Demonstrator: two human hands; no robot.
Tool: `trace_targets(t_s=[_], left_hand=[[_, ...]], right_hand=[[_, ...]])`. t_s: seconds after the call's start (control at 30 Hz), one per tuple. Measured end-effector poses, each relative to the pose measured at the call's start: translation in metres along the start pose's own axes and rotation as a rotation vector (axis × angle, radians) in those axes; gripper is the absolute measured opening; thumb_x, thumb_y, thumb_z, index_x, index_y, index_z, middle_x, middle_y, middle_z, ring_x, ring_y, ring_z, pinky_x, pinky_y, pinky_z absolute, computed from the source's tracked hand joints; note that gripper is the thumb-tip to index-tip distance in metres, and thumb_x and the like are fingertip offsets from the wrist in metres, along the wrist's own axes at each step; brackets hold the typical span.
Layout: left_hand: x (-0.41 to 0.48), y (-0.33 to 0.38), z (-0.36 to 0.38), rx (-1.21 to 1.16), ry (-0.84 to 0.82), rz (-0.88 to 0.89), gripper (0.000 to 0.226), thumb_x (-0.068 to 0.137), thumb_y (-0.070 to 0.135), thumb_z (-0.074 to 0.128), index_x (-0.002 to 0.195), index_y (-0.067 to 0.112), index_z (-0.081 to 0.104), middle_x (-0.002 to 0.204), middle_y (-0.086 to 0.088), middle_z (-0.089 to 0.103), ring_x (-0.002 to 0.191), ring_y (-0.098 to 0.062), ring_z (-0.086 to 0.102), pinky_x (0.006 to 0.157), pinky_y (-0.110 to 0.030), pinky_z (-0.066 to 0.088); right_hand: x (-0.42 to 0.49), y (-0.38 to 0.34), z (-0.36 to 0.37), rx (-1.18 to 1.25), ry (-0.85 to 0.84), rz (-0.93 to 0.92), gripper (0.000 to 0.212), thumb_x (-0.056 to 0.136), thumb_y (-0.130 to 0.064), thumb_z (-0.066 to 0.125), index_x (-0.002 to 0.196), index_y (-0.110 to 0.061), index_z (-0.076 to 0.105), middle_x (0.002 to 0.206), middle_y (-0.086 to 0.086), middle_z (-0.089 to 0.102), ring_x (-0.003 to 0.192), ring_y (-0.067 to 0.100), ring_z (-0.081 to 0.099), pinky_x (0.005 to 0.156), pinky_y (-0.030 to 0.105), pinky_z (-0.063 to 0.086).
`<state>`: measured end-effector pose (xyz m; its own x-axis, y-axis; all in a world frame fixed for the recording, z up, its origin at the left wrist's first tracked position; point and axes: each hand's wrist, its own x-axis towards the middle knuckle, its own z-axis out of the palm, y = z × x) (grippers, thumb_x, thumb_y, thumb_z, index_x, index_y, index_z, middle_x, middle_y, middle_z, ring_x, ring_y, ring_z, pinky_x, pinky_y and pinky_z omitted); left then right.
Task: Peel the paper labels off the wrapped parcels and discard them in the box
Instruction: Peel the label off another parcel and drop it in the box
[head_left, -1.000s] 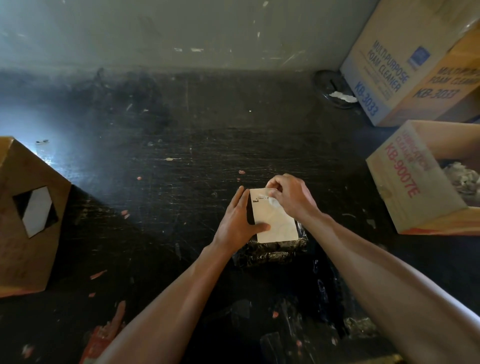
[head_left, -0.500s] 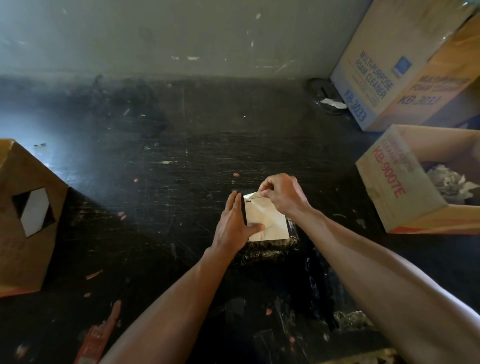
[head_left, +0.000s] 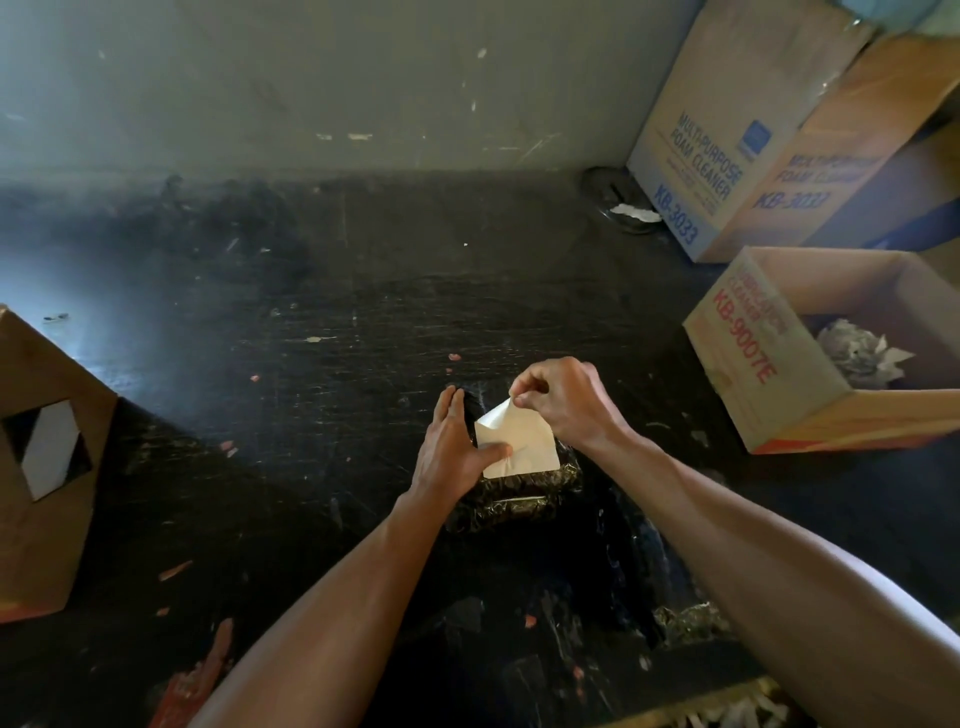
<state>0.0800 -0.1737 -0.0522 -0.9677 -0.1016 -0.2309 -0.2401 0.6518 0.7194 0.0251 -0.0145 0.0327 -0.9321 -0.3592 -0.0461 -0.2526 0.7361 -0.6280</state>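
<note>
Single head-worn view, angled forward and down, close over scuffed black work surface (head_left: 363, 322). Open tan cardboard box (head_left: 753, 353) at two o'clock.

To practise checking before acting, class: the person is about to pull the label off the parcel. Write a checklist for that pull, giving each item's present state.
1. Grip: right hand pinches the raised corner of the cream paper label: ok.
2. Hold-down: left hand steadies the black plastic-wrapped parcel: ok.
3. Peel path free: not ok, the left thumb presses on the label.
4. Label untorn: cannot tell.
5. Discard spot: open cardboard box on the right, crumpled paper inside, top unblocked: ok.
</note>
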Motion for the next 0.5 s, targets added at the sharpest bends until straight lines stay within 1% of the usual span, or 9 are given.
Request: trace_targets(t_s=[0.07,0.17,0.27,0.33,0.37,0.43,0.5], left_hand=[[-0.002,0.000,0.001,0.016,-0.011,0.021,0.111,0.079,0.048,0.077,0.158,0.011,0.008,0.167,-0.004,0.002,0.150,-0.025,0.018,0.116,-0.045,0.028],[-0.001,-0.001,-0.002,0.032,-0.039,0.028,0.111,0.080,0.049,0.076,0.158,0.011,0.008,0.167,-0.003,0.002,0.151,-0.025,0.016,0.117,-0.046,0.026],[0.001,-0.004,-0.011,0.048,-0.071,0.068,0.106,0.080,0.046,0.077,0.158,0.013,0.014,0.166,-0.002,0.008,0.151,-0.025,0.013,0.119,-0.046,0.022],[0.003,-0.008,-0.020,0.069,-0.073,0.131,0.093,0.083,0.037,0.076,0.156,0.016,0.024,0.164,-0.001,0.017,0.151,-0.022,0.013,0.120,-0.043,0.019],[0.004,-0.011,-0.024,0.074,-0.074,0.162,0.084,0.085,0.030,0.075,0.155,0.017,0.029,0.162,0.000,0.023,0.150,-0.021,0.016,0.121,-0.042,0.019],[0.006,-0.013,-0.031,0.067,-0.060,0.208,0.069,0.090,0.018,0.070,0.151,0.018,0.038,0.157,-0.002,0.036,0.147,-0.019,0.027,0.120,-0.039,0.025],[0.009,-0.013,-0.036,0.037,-0.041,0.191,0.057,0.094,0.012,0.064,0.147,0.017,0.043,0.153,-0.003,0.043,0.143,-0.017,0.036,0.116,-0.033,0.030]], right_hand=[[-0.005,-0.001,-0.005,-0.006,-0.011,-0.001,0.007,0.090,-0.013,0.073,0.095,-0.017,0.076,0.096,-0.009,0.072,0.093,0.002,0.065,0.083,0.019,0.051],[-0.009,-0.002,-0.006,-0.009,0.001,-0.005,0.008,0.091,-0.012,0.072,0.096,-0.017,0.076,0.096,-0.009,0.070,0.092,0.002,0.064,0.081,0.018,0.051],[-0.008,-0.004,-0.007,-0.027,0.007,-0.016,0.011,0.093,-0.011,0.069,0.100,-0.016,0.075,0.097,-0.010,0.068,0.091,0.003,0.063,0.078,0.016,0.049],[-0.009,0.000,-0.010,-0.019,0.024,-0.003,0.013,0.093,-0.009,0.067,0.101,-0.017,0.075,0.098,-0.009,0.067,0.090,0.002,0.062,0.076,0.015,0.049],[-0.010,0.002,-0.009,-0.011,0.030,0.006,0.014,0.093,-0.009,0.067,0.102,-0.017,0.075,0.098,-0.010,0.067,0.089,0.002,0.062,0.075,0.015,0.048],[-0.013,0.005,-0.007,0.005,0.047,0.026,0.015,0.093,-0.008,0.068,0.103,-0.017,0.075,0.100,-0.010,0.067,0.093,0.002,0.062,0.076,0.013,0.047],[-0.014,0.007,-0.002,0.018,0.064,0.038,0.016,0.093,-0.009,0.068,0.104,-0.019,0.075,0.102,-0.010,0.068,0.095,0.001,0.062,0.075,0.011,0.046]])
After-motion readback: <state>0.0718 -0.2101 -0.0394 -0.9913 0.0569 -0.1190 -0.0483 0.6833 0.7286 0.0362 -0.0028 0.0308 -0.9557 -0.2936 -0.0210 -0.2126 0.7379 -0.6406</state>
